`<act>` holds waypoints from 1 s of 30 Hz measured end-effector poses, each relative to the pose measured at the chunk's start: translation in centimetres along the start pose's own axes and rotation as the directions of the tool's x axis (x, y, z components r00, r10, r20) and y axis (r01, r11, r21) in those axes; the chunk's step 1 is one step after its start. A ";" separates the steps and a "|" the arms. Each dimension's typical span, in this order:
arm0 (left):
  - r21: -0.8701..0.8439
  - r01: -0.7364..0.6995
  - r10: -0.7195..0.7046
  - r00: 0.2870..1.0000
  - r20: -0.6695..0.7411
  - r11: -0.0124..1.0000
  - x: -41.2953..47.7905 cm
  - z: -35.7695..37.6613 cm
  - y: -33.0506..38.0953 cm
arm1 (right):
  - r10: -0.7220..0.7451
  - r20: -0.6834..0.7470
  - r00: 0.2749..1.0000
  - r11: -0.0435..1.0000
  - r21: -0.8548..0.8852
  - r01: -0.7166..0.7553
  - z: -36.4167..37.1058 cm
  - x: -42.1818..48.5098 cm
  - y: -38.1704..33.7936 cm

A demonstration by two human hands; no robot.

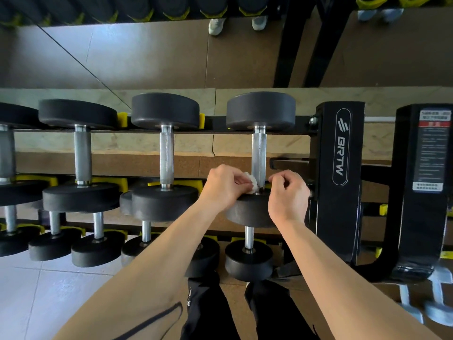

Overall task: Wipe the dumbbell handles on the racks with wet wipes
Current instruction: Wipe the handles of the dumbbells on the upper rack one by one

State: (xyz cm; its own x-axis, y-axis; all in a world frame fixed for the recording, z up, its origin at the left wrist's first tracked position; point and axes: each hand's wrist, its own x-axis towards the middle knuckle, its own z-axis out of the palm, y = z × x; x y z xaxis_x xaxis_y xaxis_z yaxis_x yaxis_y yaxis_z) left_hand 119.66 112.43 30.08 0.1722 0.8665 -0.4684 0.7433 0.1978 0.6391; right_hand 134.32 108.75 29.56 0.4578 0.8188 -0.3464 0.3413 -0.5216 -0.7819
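Plainly, BRTW rack upright [339, 146], left hand [224, 186] pinching wipe [252, 184]

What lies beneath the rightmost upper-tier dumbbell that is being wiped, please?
A lower-tier dumbbell: its chrome handle and near head show. Its far head is covered by the upper dumbbell's near head. The left hand pinches the wet wipe there.

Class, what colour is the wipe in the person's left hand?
White; the wipe in the left hand shows best in the head view, beside the dumbbell handle.
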 end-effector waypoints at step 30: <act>-0.624 0.115 -0.417 0.834 -0.363 0.773 1.5 2.5 3.0 | -0.489 0.622 0.611 0.554 -0.319 0.769 -1.5 5.3 -4.2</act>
State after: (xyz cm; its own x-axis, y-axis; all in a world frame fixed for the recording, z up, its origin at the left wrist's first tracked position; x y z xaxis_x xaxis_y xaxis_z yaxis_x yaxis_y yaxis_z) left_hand 123.75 113.14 29.72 -0.4006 0.8061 -0.4355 0.1909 0.5383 0.8208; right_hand 136.57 114.95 31.76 -0.3980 0.9048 -0.1517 0.8031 0.2637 -0.5342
